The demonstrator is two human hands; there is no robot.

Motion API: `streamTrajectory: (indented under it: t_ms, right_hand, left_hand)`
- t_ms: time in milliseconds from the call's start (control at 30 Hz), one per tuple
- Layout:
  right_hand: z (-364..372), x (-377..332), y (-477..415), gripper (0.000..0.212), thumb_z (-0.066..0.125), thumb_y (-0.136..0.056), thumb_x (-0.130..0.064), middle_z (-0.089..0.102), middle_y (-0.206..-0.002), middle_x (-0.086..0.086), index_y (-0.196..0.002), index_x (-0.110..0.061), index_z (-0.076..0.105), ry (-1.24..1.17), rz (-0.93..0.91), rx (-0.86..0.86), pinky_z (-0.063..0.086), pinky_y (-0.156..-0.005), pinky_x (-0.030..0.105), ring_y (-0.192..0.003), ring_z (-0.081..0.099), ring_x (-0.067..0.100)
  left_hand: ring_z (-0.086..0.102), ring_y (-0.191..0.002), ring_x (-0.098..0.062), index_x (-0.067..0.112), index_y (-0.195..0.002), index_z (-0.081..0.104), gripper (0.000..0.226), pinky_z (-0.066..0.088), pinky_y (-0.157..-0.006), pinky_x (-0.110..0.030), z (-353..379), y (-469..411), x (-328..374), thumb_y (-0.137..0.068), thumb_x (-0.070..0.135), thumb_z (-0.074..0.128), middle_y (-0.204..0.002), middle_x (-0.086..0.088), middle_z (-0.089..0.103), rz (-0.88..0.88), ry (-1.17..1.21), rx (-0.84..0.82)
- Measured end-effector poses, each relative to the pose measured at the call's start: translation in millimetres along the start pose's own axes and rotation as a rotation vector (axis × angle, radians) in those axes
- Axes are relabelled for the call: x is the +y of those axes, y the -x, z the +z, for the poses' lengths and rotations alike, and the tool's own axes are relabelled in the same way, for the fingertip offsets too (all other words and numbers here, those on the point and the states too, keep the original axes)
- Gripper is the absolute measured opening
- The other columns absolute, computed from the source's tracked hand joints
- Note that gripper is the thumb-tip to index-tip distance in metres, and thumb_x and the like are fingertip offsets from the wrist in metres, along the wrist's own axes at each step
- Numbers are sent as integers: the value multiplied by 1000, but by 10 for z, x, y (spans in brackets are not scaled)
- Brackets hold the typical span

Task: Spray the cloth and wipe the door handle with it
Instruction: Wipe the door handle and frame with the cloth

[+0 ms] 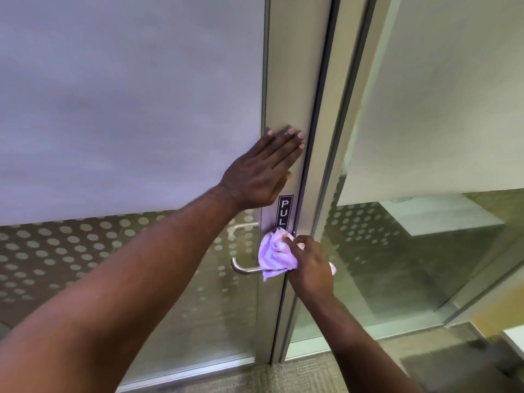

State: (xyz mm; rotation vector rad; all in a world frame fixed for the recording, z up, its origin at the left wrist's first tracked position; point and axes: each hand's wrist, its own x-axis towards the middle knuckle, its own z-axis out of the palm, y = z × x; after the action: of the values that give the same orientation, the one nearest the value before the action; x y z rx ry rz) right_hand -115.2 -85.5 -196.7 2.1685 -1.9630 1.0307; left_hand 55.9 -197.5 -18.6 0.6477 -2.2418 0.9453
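A glass door with a metal frame (295, 80) fills the view. Its silver lever handle (241, 268) sticks out to the left at the frame's lower part. My right hand (309, 265) grips a bunched pink and lilac cloth (273, 255) and presses it against the base of the handle, hiding where the lever joins the frame. My left hand (261, 171) lies flat on the frame above a blue PULL sign (285, 211), fingers straight and together, holding nothing. No spray bottle is in view.
The door's upper glass (127, 103) is frosted, the lower part clear with a pattern of dots. A fixed glass panel (425, 123) stands to the right of the door edge. Carpet (312, 375) covers the floor below.
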Motion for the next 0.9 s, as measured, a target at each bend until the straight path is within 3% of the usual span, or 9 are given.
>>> streamTrajectory:
  t_ms: [167, 300, 400, 567, 700, 800, 900]
  right_hand:
    - [191, -115, -79, 69, 78, -65, -2, 61, -111, 6, -131, -20, 69, -83, 12, -16, 58, -75, 37, -99, 63, 32]
    - [159, -271, -336, 52, 75, -67, -7, 58, -108, 0, -117, -21, 74, -145, -80, 210, 51, -73, 32, -95, 61, 27]
    - [109, -373, -585, 33, 72, -72, -7, 58, -104, 2, -103, -17, 71, -121, -173, 348, 47, -71, 36, -89, 59, 30]
    - [266, -254, -449, 31, 79, -70, -13, 63, -93, 6, -101, -20, 77, -33, -239, 205, 46, -68, 38, -81, 58, 32]
    - [318, -212, -345, 33, 60, -72, -38, 64, -88, 2, -94, -24, 80, -22, -210, 63, 43, -66, 37, -75, 59, 32]
    - [293, -201, -386, 34, 57, -73, -37, 63, -88, 1, -94, -24, 80, -45, -198, 76, 43, -67, 36, -78, 59, 31]
    - [183, -184, -479, 27, 65, -74, -30, 63, -89, 2, -96, -21, 78, -84, -169, 181, 44, -67, 36, -79, 59, 29]
  left_hand:
    - [30, -156, -34, 1, -158, 38, 55, 16, -130, -48, 24, -6, -6, -111, 30, 40, -166, -18, 36, -2, -49, 12]
    - [31, -156, -35, 1, -158, 37, 56, 19, -129, -50, 7, -10, -3, -111, 30, 40, -166, -20, 36, -2, -50, -1]
    - [32, -155, -35, 1, -158, 37, 55, 20, -128, -50, -7, -12, -11, -111, 30, 39, -166, -20, 36, -5, -48, -12]
    - [30, -156, -35, 1, -159, 35, 56, 16, -129, -49, -10, -12, -11, -112, 31, 35, -167, -19, 34, -7, -60, -34]
    - [29, -156, -35, 1, -159, 34, 56, 14, -129, -49, 4, -6, -17, -112, 31, 33, -167, -19, 34, -7, -56, -40]
    - [29, -157, -35, 1, -159, 34, 56, 12, -130, -48, 7, -8, -16, -112, 32, 32, -167, -19, 33, -4, -64, -47]
    - [28, -157, -35, 1, -160, 33, 56, 11, -130, -48, -1, -12, -18, -112, 31, 32, -167, -19, 33, -3, -67, -51]
